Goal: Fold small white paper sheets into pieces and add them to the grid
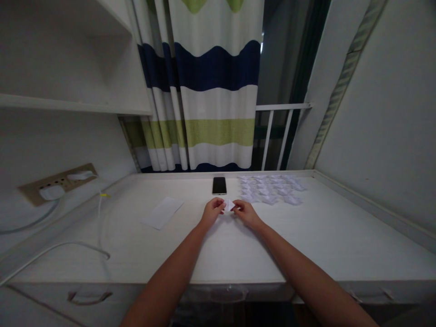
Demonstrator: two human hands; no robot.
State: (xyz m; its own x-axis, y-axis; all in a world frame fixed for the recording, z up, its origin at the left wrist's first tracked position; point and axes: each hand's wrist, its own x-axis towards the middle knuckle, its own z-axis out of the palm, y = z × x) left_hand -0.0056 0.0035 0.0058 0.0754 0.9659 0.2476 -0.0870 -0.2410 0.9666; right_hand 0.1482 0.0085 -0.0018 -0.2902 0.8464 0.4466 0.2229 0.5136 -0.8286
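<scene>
A small piece of folded white paper (229,205) is held up between my two hands, a little above the desk. My left hand (213,211) pinches its left edge, thumb and fingers closed. On the opposite side my right hand (247,212) grips the right corner with the fingertips. Behind the right hand lie several folded white paper pieces (267,199) in rows; their exact shape is blurred. To the left, flat white paper sheets (162,212) rest on the desk. A dark-screened phone (219,185) lies just beyond my hands.
The white desk (190,268) has a raised rim at the back and right. A white cable (68,244) runs over its left side, below a wall socket strip (56,184) with plugs. A shelf (75,102) overhangs the left; a striped curtain (218,104) hangs behind.
</scene>
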